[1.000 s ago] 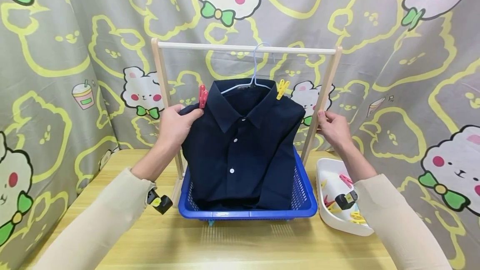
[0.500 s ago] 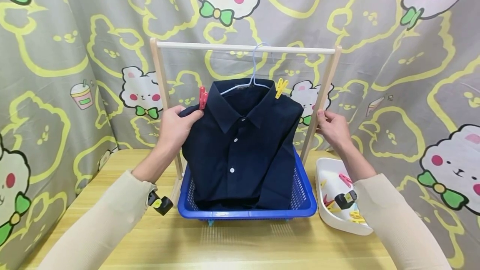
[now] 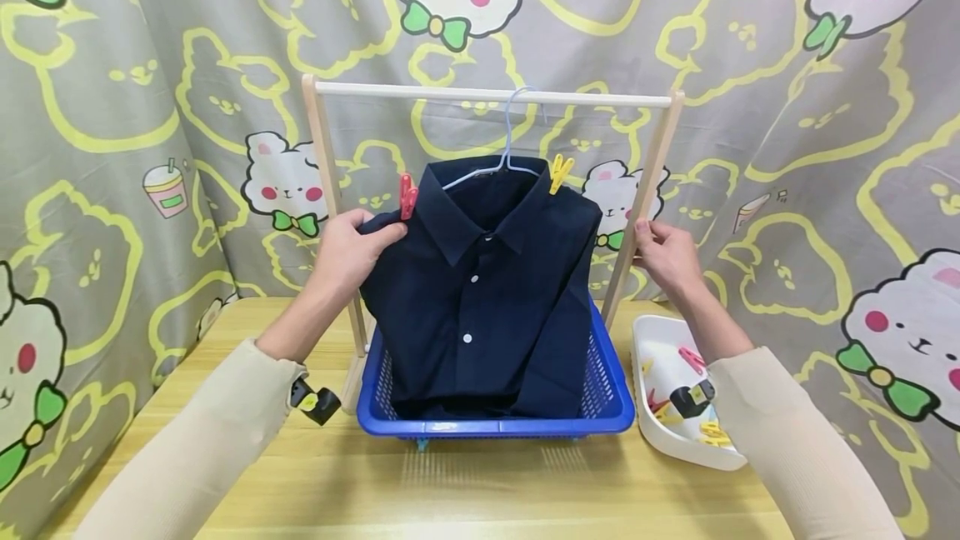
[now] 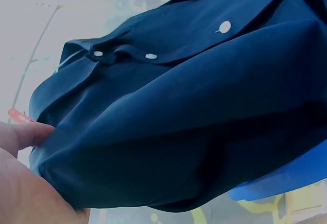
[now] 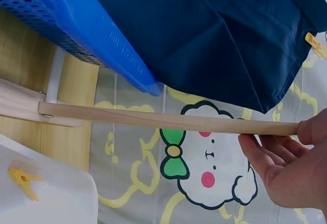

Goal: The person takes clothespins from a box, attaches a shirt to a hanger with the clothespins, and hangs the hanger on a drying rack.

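Note:
A dark navy shirt (image 3: pixel 487 307) hangs on a pale wire hanger (image 3: pixel 508 136) hooked over the white bar of a wooden clothes rack (image 3: pixel 645 190). My left hand (image 3: pixel 348 257) pinches the shirt's shoulder at the left, thumb on the front of the cloth. Just above that thumb a red clothespin (image 3: pixel 407 197) is clipped on. On the other shoulder, close to the collar, sits a yellow clothespin (image 3: pixel 559 174). My right hand (image 3: pixel 667 255) grips the rack's right post between thumb and fingers. In the right wrist view its fingers lie along the post (image 5: pixel 204 122).
Under the shirt stands a blue perforated basket (image 3: pixel 491 427), with the shirt's lower part inside it. To its right, a white tray (image 3: pixel 678 448) holds several clothespins, one of them pink (image 3: pixel 692 359). A patterned curtain (image 3: pixel 247 65) hangs behind the wooden table (image 3: pixel 480 498).
The shirt's shoulder at the right and its yellow clothespin have shifted slightly left. Both hands keep their holds in nearly the same places.

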A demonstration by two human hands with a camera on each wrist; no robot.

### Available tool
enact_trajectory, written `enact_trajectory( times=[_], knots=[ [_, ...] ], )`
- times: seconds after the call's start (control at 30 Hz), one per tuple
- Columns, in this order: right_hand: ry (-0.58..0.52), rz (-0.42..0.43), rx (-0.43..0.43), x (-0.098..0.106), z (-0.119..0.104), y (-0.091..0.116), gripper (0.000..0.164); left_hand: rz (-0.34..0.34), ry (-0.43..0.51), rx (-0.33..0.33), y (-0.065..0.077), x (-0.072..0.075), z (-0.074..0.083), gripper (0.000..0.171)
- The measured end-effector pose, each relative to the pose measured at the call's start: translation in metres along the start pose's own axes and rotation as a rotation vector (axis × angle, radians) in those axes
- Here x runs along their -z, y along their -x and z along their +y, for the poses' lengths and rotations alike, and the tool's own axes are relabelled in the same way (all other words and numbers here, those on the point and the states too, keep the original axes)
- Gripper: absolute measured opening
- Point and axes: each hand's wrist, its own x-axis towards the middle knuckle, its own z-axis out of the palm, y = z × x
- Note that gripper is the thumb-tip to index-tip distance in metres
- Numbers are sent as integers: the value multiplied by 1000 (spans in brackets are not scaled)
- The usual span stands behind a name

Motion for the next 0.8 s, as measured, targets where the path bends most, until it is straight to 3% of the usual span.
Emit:
enact_trajectory(
  times=[0.47, 0.8],
  knots=[
    [0, 6, -12, -2, 0, 0, 61, -118, 33, 38, 2, 11, 1, 39],
    [-13, -4, 1, 1, 1, -1, 62, -242, -23, 33, 6, 25, -2, 39]
  ],
)
